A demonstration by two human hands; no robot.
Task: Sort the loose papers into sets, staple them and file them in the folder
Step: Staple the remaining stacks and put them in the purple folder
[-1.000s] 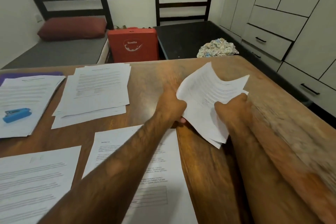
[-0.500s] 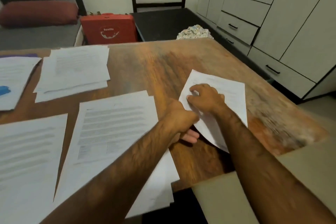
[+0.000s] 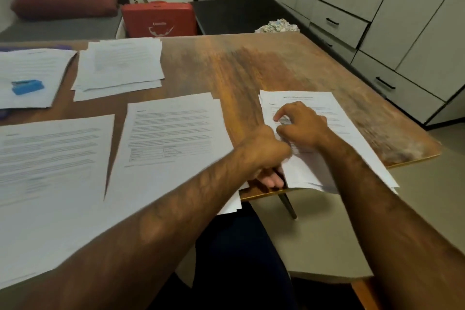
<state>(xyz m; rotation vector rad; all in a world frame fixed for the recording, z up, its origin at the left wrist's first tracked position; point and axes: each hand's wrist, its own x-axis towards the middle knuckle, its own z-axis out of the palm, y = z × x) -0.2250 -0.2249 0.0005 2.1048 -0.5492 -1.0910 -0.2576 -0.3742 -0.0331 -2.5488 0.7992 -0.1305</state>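
Note:
A small set of printed papers (image 3: 337,118) lies at the table's near right, its lower end hanging over the front edge. My right hand (image 3: 300,124) rests on top of it with curled fingers pressing the sheets. My left hand (image 3: 265,153) grips the set's left edge, fingers curled under it at the table edge. Other paper piles lie to the left: one (image 3: 173,131) in the middle, one (image 3: 50,158) at the near left, one (image 3: 120,65) further back. A blue stapler (image 3: 27,86) sits on the far-left pile (image 3: 32,68), over a purple folder (image 3: 63,46).
The wooden table (image 3: 251,63) has its front edge and a dark leg (image 3: 288,204) right below my hands. Behind it stand a red case (image 3: 158,19), a dark chair, a bench with a red cushion (image 3: 65,4), a crumpled cloth (image 3: 278,25). Cabinets line the right wall.
The papers were held up in both hands a second ago; they now lie flat on the table's near right. My right hand moved onto them; my left stays at their left edge.

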